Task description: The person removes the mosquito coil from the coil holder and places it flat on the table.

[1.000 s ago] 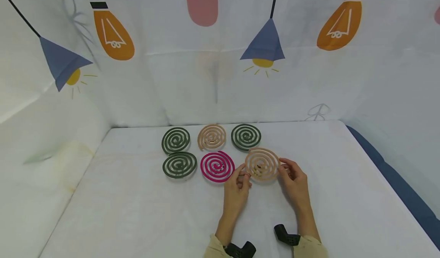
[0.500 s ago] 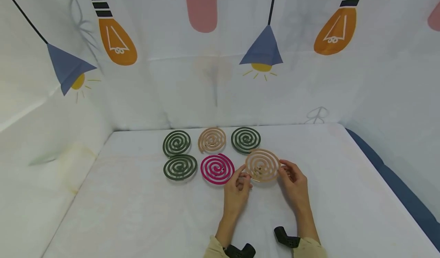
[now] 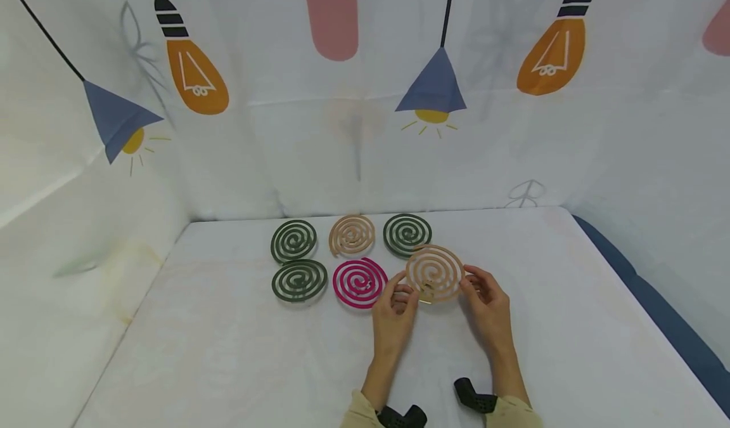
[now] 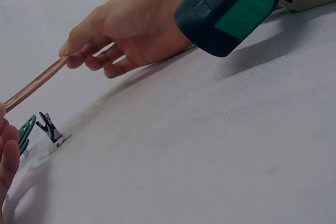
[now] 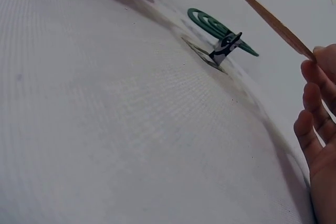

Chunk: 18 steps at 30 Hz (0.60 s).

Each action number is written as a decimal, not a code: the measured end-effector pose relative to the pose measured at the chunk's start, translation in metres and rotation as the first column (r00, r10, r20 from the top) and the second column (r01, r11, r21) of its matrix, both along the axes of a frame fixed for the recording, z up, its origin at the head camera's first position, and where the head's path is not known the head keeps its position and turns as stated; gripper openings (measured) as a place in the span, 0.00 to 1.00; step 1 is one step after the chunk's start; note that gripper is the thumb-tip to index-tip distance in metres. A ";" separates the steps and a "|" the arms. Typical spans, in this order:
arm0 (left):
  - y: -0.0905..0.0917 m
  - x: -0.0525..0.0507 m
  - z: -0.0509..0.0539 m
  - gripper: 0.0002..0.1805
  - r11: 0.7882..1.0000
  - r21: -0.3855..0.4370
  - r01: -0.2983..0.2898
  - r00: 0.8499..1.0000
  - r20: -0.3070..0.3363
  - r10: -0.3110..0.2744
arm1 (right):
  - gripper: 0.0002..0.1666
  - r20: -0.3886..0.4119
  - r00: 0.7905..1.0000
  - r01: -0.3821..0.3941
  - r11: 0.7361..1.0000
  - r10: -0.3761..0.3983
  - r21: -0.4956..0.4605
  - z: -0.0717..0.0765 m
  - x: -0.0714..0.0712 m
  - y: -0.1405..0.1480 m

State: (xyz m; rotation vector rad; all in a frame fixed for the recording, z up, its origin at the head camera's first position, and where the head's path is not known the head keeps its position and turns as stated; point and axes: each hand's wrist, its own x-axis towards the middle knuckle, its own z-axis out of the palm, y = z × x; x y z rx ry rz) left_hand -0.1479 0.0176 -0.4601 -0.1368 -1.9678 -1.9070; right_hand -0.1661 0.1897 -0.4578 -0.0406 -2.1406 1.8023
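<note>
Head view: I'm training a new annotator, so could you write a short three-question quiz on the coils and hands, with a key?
1. How many green coils show in the head view?
2. True or false: the left hand and the right hand both hold the front tan coil.
3. What colour is the middle coil of the front row? a) blue b) pink c) white

Key: 1. three; 2. true; 3. b

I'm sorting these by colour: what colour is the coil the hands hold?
Light tan; the held coil shows best in the head view.
</note>
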 end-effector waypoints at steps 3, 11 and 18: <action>0.006 -0.008 -0.009 0.21 1.000 -0.010 -0.020 1.000 -0.014 0.020 | 0.18 -0.011 1.000 0.010 1.000 -0.010 -0.016 0.000 0.000 0.002; 0.012 -0.024 -0.024 0.22 0.999 -0.041 -0.011 1.000 -0.012 0.010 | 0.19 0.000 0.998 0.055 0.998 -0.055 -0.038 0.001 0.000 0.004; 0.015 -0.031 -0.021 0.23 0.997 -0.068 -0.020 1.000 -0.004 0.019 | 0.19 0.008 0.997 0.080 0.995 -0.079 -0.062 0.002 -0.001 0.004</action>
